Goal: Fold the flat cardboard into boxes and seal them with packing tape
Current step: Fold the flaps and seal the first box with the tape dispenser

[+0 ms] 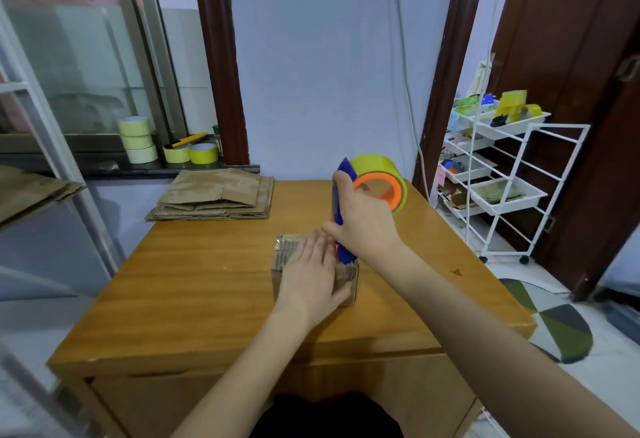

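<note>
small box (313, 266) at frame centre on the surface (194, 285). left hand (311, 276) flat on top, fingers straight, pressing. right hand (365, 224) wrapped round tape dispenser (372, 183), nose touching box's right top edge; tape run likely leftward under left palm.

Glossy wood table (194, 285), matt cardboard box (287, 254)

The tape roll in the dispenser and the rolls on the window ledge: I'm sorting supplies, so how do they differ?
The tape roll sits in a blue dispenser gripped by the right hand above the box; the ledge rolls lie untouched. It stands on edge around an orange hub; the ledge rolls lie flat, three of them stacked. It looks a stronger yellow than the stacked rolls. All are yellowish tape.
</note>
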`<state>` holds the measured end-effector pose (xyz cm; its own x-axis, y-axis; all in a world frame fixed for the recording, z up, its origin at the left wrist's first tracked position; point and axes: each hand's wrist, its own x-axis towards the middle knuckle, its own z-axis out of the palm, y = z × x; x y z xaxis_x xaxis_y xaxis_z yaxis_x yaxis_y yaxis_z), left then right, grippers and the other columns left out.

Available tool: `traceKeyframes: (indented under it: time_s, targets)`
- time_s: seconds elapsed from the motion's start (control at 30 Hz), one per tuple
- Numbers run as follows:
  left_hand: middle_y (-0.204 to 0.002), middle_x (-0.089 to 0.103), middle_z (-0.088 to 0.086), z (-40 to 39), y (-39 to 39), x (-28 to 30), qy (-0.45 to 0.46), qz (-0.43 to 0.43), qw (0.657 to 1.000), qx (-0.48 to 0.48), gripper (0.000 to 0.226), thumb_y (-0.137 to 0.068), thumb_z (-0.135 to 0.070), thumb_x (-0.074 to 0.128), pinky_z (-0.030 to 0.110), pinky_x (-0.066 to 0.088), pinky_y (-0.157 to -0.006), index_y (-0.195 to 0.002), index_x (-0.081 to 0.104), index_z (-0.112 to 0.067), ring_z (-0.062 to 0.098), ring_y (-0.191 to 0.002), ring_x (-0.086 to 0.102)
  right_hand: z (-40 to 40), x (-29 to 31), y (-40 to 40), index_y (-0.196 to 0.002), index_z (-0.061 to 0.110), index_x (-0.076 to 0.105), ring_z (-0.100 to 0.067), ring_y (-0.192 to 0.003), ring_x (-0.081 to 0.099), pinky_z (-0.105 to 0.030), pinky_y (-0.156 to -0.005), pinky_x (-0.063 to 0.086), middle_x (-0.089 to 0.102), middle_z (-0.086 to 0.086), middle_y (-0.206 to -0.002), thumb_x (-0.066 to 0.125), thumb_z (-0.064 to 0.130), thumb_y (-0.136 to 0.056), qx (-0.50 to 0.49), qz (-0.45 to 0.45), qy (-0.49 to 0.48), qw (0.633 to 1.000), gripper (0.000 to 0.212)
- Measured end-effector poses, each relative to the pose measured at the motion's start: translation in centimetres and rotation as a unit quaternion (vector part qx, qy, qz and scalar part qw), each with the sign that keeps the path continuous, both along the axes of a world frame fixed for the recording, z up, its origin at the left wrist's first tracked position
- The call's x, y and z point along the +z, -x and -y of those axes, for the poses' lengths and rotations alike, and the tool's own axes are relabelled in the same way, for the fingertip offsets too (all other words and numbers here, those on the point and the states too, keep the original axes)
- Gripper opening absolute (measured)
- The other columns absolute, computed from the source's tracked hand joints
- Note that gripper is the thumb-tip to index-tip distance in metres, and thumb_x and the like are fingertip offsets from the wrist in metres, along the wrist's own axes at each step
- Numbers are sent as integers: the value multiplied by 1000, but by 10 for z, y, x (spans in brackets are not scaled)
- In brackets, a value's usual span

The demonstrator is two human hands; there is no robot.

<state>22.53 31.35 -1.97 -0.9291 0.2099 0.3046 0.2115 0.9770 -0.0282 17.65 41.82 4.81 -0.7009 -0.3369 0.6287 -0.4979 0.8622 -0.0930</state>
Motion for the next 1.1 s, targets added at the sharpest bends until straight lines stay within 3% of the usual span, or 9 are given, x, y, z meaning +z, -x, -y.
traceKeyframes:
  time_s: [0.07,0.2,0.4,0.53,0.7,0.8,0.9,1.0,1.1]
  targets:
    - [-158,9,14,13,-6,-8,-31,-36,998,40,85,-92,-59,38,35,3,-118,-151,14,-3,26,-147,6,-1,-1,1,-135,6,38,-26,-71,45,-29,-45,25,44,-8,-77,60,19,-81,-4,-4,4,1000,59]
    - [-143,46,14,36,-11,-10,-47,-53,996,53,74,-81,-54,63,37,36,-108,-136,50,-7,26,-132,45,-3,-5,1,-132,6,38,-26,-73,52,-35,-52,44,52,-10,-79,60,20,-82,-1,0,43,999,57]
    - [-149,36,-6,44,-5,6,-114,-16,993,35,71,-83,-59,57,29,29,-109,-142,42,-23,12,-136,33,-19,-14,7,-126,9,35,-27,-67,55,-28,-48,35,57,-10,-84,61,24,-82,-11,32,142,989,54]
    - [-141,41,7,26,-2,14,-49,-22,997,46,73,-82,-60,55,33,29,-110,-136,44,-12,22,-132,35,-28,-21,8,-123,13,30,-23,-65,56,-27,-50,39,60,-6,-86,62,24,-83,-4,60,203,977,52]
    - [-159,13,14,-14,13,5,-41,0,999,1,97,-87,-64,47,34,3,-118,-151,6,-2,24,-147,10,-29,-23,8,-121,15,31,-22,-65,58,-34,-56,47,59,-4,-81,64,24,-82,2,60,232,971,52]
    - [-158,14,14,-14,18,-6,-37,-29,999,14,94,-89,-64,42,33,5,-118,-151,9,-2,23,-147,13,-33,-25,7,-120,16,30,-22,-65,58,-34,-57,46,59,-3,-79,65,22,-82,10,83,279,957,52]
    - [-158,15,13,-10,19,-7,-35,-38,999,-9,87,-91,-62,40,32,6,-118,-151,15,-3,22,-147,13,-41,-32,6,-114,21,27,-19,-69,59,-35,-62,47,57,0,-79,65,14,-82,36,122,387,913,50]
    - [-159,13,12,-9,21,-7,-33,-31,999,0,87,-91,-64,37,32,5,-118,-151,15,-5,20,-147,12,-52,-46,8,-113,17,28,-14,-72,54,-25,-64,46,52,0,-86,61,2,-84,56,156,543,823,46]
    - [-159,10,12,-9,22,-8,-15,-31,999,7,88,-92,-66,33,31,3,-118,-151,13,-4,19,-147,10,-55,-60,10,-113,15,29,-10,-71,52,-19,-60,42,49,0,-89,60,6,-88,-9,190,642,743,41]
